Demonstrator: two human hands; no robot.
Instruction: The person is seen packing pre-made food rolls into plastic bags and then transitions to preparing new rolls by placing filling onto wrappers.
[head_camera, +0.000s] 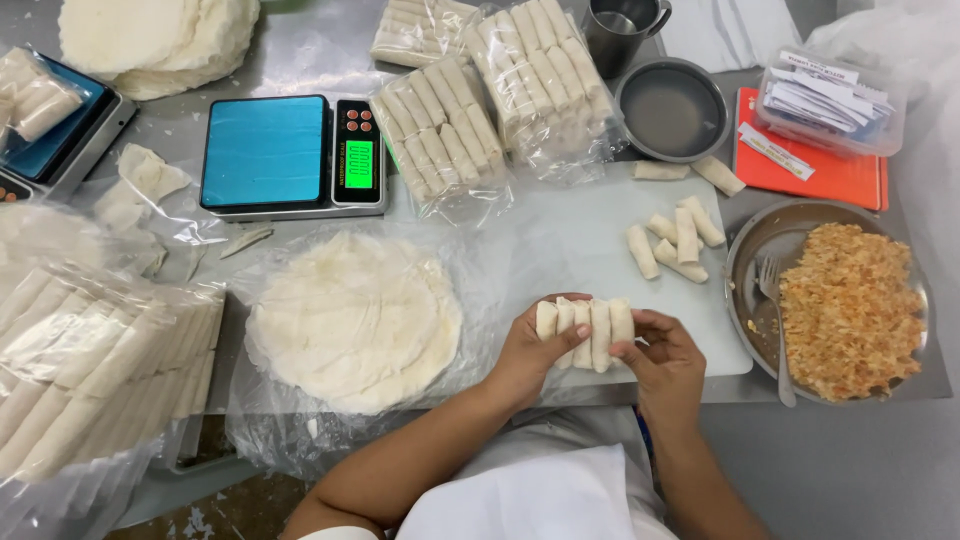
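Note:
My left hand and my right hand together hold a row of several white spring rolls side by side, just above the near edge of a white cutting board. The left hand cups the row from the left, the right hand presses its right end. More loose rolls lie farther back on the board. A stack of round white wrappers rests on clear plastic to the left of my hands.
A metal plate of orange shredded filling with a fork sits at right. Bagged rolls lie behind the board and at far left. A digital scale, metal bowl, cup and orange tray stand around.

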